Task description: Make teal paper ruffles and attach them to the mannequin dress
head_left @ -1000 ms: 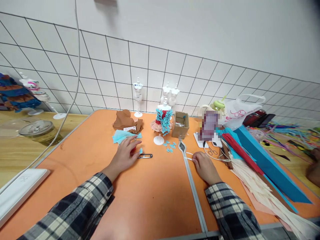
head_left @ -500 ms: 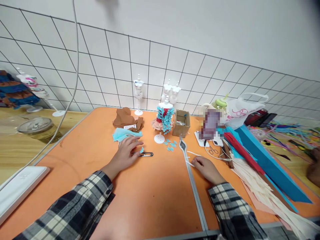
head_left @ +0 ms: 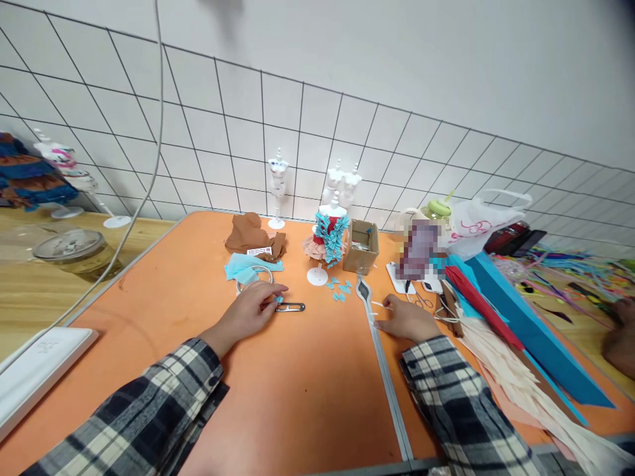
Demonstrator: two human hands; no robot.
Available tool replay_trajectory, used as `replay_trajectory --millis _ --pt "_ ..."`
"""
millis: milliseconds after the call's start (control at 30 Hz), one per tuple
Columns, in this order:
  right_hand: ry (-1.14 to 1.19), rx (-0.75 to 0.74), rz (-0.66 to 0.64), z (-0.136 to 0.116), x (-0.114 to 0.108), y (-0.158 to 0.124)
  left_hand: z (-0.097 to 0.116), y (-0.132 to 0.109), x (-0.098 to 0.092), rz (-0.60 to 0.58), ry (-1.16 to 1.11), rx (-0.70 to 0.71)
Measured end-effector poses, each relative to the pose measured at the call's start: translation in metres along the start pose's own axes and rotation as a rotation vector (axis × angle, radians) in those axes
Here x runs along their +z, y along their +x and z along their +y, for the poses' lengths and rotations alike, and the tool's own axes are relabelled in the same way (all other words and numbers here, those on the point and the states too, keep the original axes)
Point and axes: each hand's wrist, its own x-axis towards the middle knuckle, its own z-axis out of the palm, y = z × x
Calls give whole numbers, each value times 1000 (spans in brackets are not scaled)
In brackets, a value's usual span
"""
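Observation:
My left hand [head_left: 245, 311] rests at the middle left of the orange table, its fingertips pinched on a small blue fabric piece [head_left: 279, 300]. Right beside those fingertips lie thread snips [head_left: 294, 307]. My right hand [head_left: 409, 320] is low over the table beside a grey strip [head_left: 381, 360], thumb and index finger apart. Short white strips [head_left: 378, 304] lie near its fingertips. Several small blue bows [head_left: 339, 297] are scattered between the hands. Behind them stands a mini dress form [head_left: 331, 228] in a red bodice with blue ruffles and a pink skirt.
Brown cloth [head_left: 247, 233] and light blue cloth [head_left: 251, 266] lie behind my left hand. A cardboard box [head_left: 361, 248] stands right of the dress form. Scissors [head_left: 423, 300] and fabric strips [head_left: 501, 354] lie at right. A white device [head_left: 47, 370] sits far left; another person's hand shows far right.
My left fingers have closed in around the blue piece. My right hand has shifted slightly forward, and its thumb and index finger have spread apart, off the white strip.

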Motion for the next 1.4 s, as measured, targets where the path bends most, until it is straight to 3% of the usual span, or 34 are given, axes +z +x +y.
replay_trajectory --millis 133,233,367,467,767,967,1133,1400 --pt "151 -71 102 6 0 -2 10 -2 -2 -42 -68 -30" --pt "123 -151 192 3 6 -1 23 -8 0 -56 -188 -55" --pt "78 -126 141 -3 12 2 42 -14 7 -168 -278 16" --pt "68 -110 103 -5 12 3 44 -11 12 -269 -235 124" --pt "-98 -177 144 -28 25 -12 35 -8 5 -178 -89 139" --pt "168 -192 373 -14 20 -12 42 -13 -1 -124 -99 148" --pt "159 -249 255 11 23 -5 41 -14 -3 -131 -143 176" --pt "-26 -168 204 -8 26 -5 42 -13 -3 -173 -196 260"
